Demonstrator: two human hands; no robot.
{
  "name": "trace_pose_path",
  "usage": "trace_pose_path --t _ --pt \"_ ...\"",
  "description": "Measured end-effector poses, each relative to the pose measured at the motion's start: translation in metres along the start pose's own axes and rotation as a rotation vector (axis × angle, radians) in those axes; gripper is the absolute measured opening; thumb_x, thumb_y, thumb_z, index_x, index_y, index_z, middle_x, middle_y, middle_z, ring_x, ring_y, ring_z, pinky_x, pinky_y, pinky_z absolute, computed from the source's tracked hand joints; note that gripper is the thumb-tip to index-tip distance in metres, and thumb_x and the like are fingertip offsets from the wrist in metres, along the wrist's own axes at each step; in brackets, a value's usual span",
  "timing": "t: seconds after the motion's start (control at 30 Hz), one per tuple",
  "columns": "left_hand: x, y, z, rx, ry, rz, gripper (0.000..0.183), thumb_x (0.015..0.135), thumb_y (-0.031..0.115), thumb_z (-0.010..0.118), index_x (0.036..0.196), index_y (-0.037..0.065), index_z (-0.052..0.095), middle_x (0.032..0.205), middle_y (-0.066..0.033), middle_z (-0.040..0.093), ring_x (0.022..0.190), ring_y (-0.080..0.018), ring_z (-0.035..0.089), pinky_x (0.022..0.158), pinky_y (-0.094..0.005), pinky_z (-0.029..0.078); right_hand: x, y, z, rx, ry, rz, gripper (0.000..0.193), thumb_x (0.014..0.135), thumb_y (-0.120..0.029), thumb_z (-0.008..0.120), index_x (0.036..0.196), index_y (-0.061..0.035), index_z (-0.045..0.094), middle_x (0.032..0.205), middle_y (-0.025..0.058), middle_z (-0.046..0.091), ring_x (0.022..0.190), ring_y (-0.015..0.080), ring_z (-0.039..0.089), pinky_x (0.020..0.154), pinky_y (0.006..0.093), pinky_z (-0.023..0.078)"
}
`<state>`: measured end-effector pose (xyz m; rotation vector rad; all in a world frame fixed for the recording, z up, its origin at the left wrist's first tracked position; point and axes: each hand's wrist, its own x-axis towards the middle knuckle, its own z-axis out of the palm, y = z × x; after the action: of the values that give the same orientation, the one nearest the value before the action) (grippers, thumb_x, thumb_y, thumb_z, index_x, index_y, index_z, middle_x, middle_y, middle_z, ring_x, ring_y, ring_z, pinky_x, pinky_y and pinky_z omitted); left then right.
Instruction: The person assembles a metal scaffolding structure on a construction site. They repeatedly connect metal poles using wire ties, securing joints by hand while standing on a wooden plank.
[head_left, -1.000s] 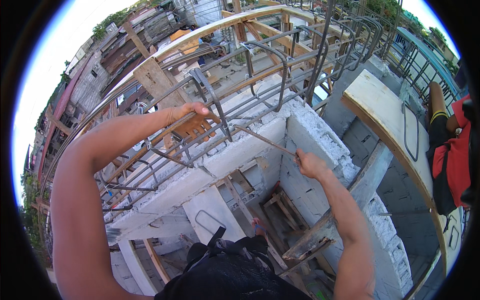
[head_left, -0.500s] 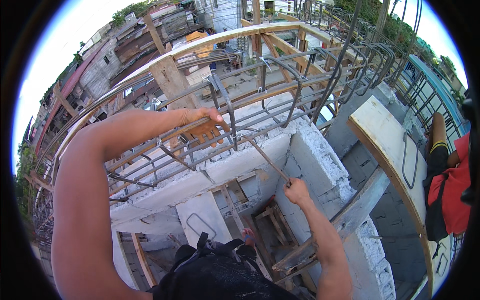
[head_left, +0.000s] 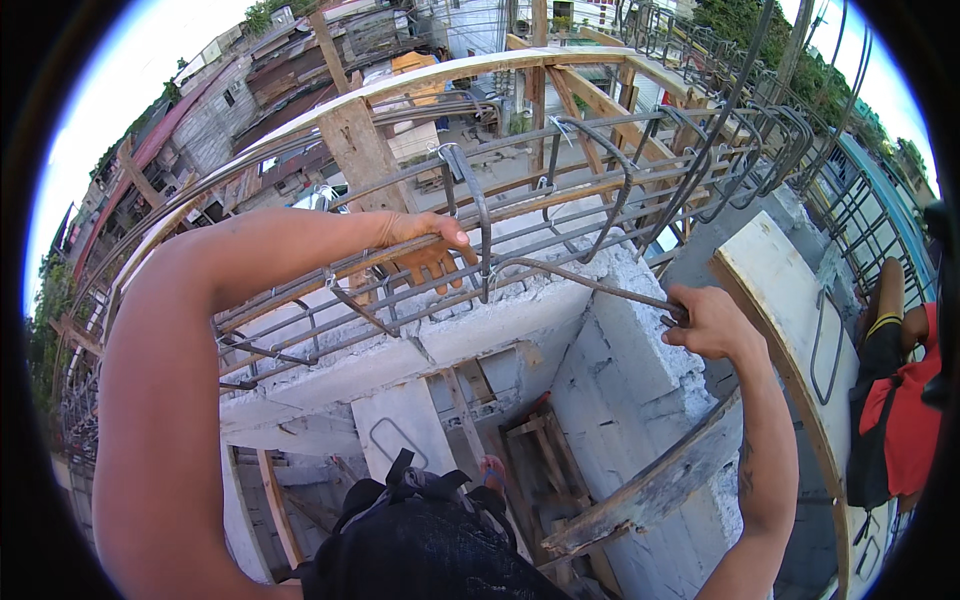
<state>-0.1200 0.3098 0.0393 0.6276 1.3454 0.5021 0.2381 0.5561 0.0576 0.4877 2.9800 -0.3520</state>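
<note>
A cage of steel rebar (head_left: 590, 187) with bent stirrups runs along the top of a concrete block wall. My left hand (head_left: 432, 255) is curled round one of its lengthwise bars, the thumb above and the fingers below, beside a dark stirrup (head_left: 483, 225). My right hand (head_left: 708, 320) grips the end of a long thin metal rod (head_left: 600, 287). The rod's far end curves and meets the bars near the foot of that stirrup. Its exact contact there is too small to make out. Pale wire ties (head_left: 441, 150) show on the cage.
Below me is the block wall (head_left: 545, 320), with a weathered plank (head_left: 650, 480) slanting beside it. A wooden-edged panel (head_left: 775, 270) carries a loose stirrup (head_left: 825, 345). At the far right is a person in a red shirt (head_left: 905, 400). Timber formwork (head_left: 370, 150) rises behind the cage.
My right hand has swung up and to the right with the rod, which now lies flatter. My left hand keeps its hold on the bar.
</note>
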Motion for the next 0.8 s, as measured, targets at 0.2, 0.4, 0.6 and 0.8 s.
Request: trace_pose_path --t 0.2,0.4,0.6,0.8 --pt "-0.002 0.003 0.004 0.082 0.048 0.023 0.091 0.064 0.060 0.062 0.134 0.005 0.043 0.116 -0.0234 0.053 0.099 -0.0380 0.056 0.083 -0.0559 0.041 -0.008 0.027 -0.007 1.112 -0.644 0.063 0.058 0.070 -0.013 0.075 0.120 -0.0016 0.048 0.072 0.0128 0.061 0.054 0.0205 0.058 0.053 0.0337 0.047" --pt "-0.006 0.000 0.004 0.129 0.091 0.050 0.095 0.065 0.063 0.060 0.136 0.002 0.040 0.123 -0.0286 0.049 0.107 -0.0422 0.054 0.090 -0.0595 0.038 -0.034 0.017 0.048 1.684 -0.758 0.211 0.052 0.075 -0.001 0.061 0.123 0.0119 0.045 0.079 0.0164 0.061 0.060 0.0234 0.061 0.053 0.0351 0.050" --pt "-0.002 0.002 0.005 0.132 0.086 0.041 0.097 0.066 0.064 0.059 0.137 0.001 0.039 0.125 -0.0305 0.048 0.111 -0.0438 0.053 0.091 -0.0611 0.037 -0.054 -0.006 0.057 1.855 -0.870 0.242 0.031 0.086 -0.008 0.057 0.112 0.0068 0.048 0.074 0.0112 0.055 0.060 0.0198 0.057 0.052 0.0356 0.049" --pt "-0.005 0.003 0.007 0.128 0.096 0.033 0.103 0.065 0.066 0.058 0.138 -0.003 0.036 0.125 -0.0342 0.046 0.113 -0.0462 0.051 0.090 -0.0627 0.038 -0.058 -0.045 0.021 1.205 -0.683 0.272 0.023 0.093 -0.019 0.054 0.102 0.0010 0.048 0.068 0.0047 0.049 0.055 0.0143 0.050 0.050 0.0348 0.047"
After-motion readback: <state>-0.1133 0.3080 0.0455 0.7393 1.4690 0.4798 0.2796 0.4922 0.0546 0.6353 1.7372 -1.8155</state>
